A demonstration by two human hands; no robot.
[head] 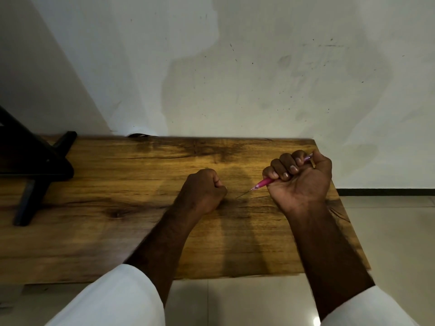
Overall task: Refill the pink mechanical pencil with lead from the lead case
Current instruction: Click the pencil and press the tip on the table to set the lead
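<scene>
While fisted, right hand (303, 178) grips slim pink pencil (264, 183)

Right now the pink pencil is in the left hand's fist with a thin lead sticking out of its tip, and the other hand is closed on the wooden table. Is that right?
Not quite: the head view shows the pink pencil in the right hand, not the left. The thin lead does stick out of its tip, and the left hand is the one closed on the wooden table.
</scene>
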